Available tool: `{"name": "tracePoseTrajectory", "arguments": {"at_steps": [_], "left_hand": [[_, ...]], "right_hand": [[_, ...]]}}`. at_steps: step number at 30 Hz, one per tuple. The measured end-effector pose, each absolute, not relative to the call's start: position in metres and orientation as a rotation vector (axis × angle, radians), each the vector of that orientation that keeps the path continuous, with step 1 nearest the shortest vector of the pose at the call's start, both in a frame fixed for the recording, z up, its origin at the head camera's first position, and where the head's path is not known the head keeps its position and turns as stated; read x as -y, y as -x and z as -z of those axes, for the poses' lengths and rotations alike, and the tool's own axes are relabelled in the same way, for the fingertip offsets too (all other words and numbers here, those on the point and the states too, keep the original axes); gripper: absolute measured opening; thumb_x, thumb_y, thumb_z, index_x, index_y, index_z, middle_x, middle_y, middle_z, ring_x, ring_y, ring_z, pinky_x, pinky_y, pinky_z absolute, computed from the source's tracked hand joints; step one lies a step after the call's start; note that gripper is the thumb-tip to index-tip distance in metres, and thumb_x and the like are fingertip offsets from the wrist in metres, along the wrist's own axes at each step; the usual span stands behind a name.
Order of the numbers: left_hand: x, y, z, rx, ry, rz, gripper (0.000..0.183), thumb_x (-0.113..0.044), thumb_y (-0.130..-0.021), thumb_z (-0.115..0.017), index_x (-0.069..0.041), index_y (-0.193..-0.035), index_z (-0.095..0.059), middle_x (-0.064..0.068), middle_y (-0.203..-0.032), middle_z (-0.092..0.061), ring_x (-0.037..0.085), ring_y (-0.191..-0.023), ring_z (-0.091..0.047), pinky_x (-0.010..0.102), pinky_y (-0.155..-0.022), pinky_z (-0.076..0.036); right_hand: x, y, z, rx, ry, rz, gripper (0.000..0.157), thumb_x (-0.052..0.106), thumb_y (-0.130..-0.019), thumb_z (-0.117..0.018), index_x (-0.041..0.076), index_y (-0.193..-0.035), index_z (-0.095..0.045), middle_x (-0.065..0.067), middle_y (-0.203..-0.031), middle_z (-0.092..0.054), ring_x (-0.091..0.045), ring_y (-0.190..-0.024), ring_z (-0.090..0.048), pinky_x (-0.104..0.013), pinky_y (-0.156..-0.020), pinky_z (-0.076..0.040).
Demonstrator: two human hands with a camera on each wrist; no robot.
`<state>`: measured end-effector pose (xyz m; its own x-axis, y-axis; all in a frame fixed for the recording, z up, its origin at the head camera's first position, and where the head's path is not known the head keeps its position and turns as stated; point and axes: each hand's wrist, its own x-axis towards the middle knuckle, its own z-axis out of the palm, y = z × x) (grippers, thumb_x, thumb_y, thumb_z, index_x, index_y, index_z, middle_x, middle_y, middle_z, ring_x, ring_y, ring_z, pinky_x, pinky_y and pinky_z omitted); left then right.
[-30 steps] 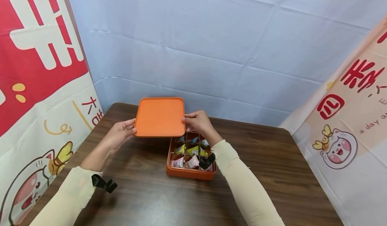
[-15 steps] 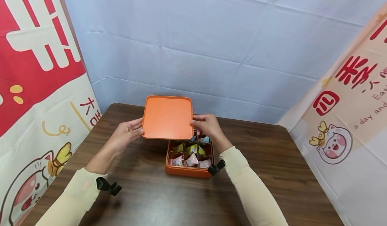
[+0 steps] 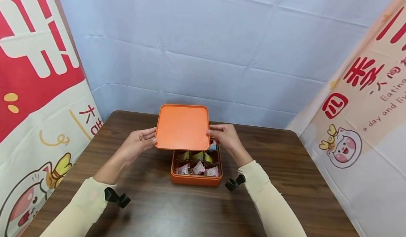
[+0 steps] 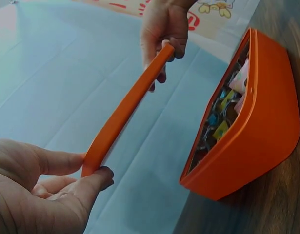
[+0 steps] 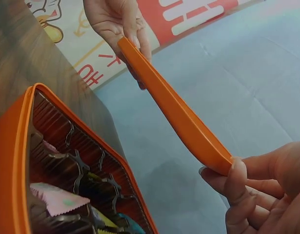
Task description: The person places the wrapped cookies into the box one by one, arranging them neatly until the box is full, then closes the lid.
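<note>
An orange square lid (image 3: 183,127) is held up between both hands, above and behind an orange box (image 3: 195,180). My left hand (image 3: 137,144) pinches its left edge between thumb and fingers; my right hand (image 3: 226,137) pinches the opposite edge. In both wrist views a gap separates the lid from the box. Inside the box, a divided insert holds small wrapped packets: pink ones (image 3: 198,168) in the front row, yellow ones (image 3: 198,156) behind, and a blue one (image 3: 212,147) further back. The lid hides much of the back row in the head view.
The box stands on a dark brown wooden table (image 3: 152,201). A pale blue cloth backdrop (image 3: 203,54) hangs behind it, with printed cloths at the left (image 3: 41,89) and right (image 3: 358,124). A black wrist camera (image 3: 117,197) sits on the left sleeve, another on the right.
Both hands have carried the lid to the right, from the left of the box to over its back part. The left hand has followed rightward, and both grips have stayed on the lid.
</note>
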<state>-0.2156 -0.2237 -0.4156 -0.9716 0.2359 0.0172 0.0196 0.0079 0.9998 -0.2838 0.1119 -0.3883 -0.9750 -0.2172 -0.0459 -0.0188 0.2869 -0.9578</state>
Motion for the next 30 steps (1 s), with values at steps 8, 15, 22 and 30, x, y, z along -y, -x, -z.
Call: {"name": "tracePoseTrajectory", "arguments": {"at_steps": [8, 15, 22, 30], "left_hand": [[0.215, 0.218, 0.416, -2.081, -0.273, -2.120, 0.065, -0.004, -0.100, -0.063, 0.002, -0.157, -0.033, 0.023, -0.155, -0.042, 0.020, -0.130, -0.057, 0.028, -0.097, -0.051], [0.206, 0.220, 0.416, -2.065, -0.251, -2.171, 0.069, 0.005, -0.092, -0.070, 0.004, -0.153, -0.040, 0.025, -0.149, -0.048, 0.026, -0.130, -0.056, 0.029, -0.093, -0.054], [0.200, 0.221, 0.411, -2.145, -0.253, -2.178, 0.066, 0.003, -0.088, -0.076, 0.004, -0.148, -0.048, 0.025, -0.141, -0.056, 0.022, -0.121, -0.064, 0.030, -0.090, -0.056], [0.192, 0.219, 0.407, -2.262, -0.224, -2.143, 0.048, -0.007, -0.091, -0.077, 0.006, -0.134, -0.061, 0.021, -0.124, -0.069, 0.014, -0.101, -0.073, 0.030, -0.083, -0.059]], "right_hand": [[-0.129, 0.279, 0.389, -2.469, 0.246, 1.720, 0.024, 0.021, -0.094, -0.075, 0.007, -0.113, -0.077, -0.009, -0.091, -0.077, -0.021, -0.055, -0.063, -0.024, -0.051, -0.044], [-0.139, 0.275, 0.392, -2.459, 0.242, 1.763, 0.025, 0.020, -0.093, -0.076, 0.005, -0.114, -0.077, -0.011, -0.084, -0.076, -0.021, -0.061, -0.065, -0.026, -0.055, -0.048], [-0.145, 0.268, 0.391, -2.456, 0.265, 1.865, 0.028, 0.017, -0.090, -0.079, 0.001, -0.113, -0.077, -0.006, -0.080, -0.076, -0.015, -0.060, -0.066, -0.025, -0.054, -0.049], [-0.149, 0.264, 0.390, -2.552, 0.307, 1.902, 0.026, 0.016, -0.089, -0.080, -0.001, -0.109, -0.078, -0.014, -0.090, -0.077, -0.012, -0.062, -0.066, -0.024, -0.056, -0.052]]}}
